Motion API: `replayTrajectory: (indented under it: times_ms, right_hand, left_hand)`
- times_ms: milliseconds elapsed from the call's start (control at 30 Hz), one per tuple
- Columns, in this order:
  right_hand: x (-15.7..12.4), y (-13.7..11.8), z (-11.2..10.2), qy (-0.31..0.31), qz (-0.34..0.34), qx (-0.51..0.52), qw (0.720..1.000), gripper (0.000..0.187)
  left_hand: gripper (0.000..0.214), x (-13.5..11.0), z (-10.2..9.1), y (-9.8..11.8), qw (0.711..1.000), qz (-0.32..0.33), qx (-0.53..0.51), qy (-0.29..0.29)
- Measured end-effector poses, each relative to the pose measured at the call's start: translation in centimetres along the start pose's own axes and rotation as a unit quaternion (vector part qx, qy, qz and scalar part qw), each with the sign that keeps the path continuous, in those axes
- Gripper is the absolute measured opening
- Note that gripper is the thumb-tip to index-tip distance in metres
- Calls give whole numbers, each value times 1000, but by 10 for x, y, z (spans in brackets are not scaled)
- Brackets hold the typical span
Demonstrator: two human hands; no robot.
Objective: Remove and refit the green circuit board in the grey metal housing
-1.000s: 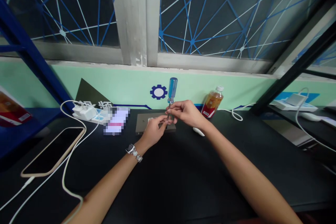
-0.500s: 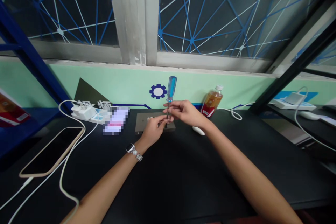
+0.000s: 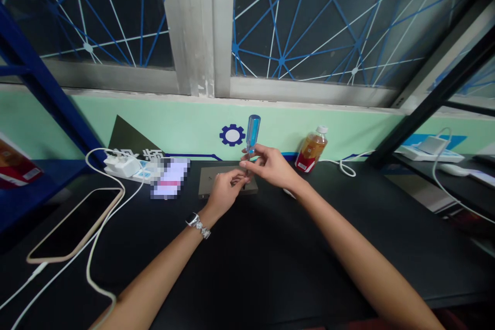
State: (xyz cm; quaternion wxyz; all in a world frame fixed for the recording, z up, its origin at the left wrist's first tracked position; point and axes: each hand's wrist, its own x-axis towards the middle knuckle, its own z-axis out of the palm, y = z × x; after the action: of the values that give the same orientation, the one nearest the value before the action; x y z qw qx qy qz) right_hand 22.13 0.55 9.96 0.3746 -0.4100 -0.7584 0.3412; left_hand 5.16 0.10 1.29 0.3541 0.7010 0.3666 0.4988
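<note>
Phone (image 3: 73,224) lies lower left of frame on the table (image 3: 270,258), with the power strip (image 3: 127,166) behind it at the wall. Slab (image 3: 207,184) sits at centre. Left hand (image 3: 224,193) and right hand (image 3: 273,167) are over it, and the screwdriver (image 3: 252,131) stands upright above it. Bottle (image 3: 311,150) is right of centre, against the wall.

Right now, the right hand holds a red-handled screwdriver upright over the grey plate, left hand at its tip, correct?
No: the head view shows the screwdriver has a blue handle, not red. The right hand holds it upright over the grey plate, left hand at its tip.
</note>
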Motion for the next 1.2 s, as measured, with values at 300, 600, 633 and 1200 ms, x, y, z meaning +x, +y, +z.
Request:
replayTrajectory:
  times_ms: [300, 600, 633, 1200]
  right_hand:
    - [-2, 4, -1, 44, -9, -51, 998, 31]
    - [0, 17, 8, 164, -15, -114, 980, 37]
    - [0, 16, 8, 172, -19, -110, 979, 37]
    - [5, 10, -19, 151, -17, 48, 987, 39]
  left_hand:
    - [28, -14, -20, 7, 971, 80, 217, -63]
    - [26, -21, -32, 3, 874, 196, 411, -170]
    - [25, -21, -31, 5, 863, 200, 428, -177]
    - [27, -24, -27, 11, 826, 205, 487, -195]
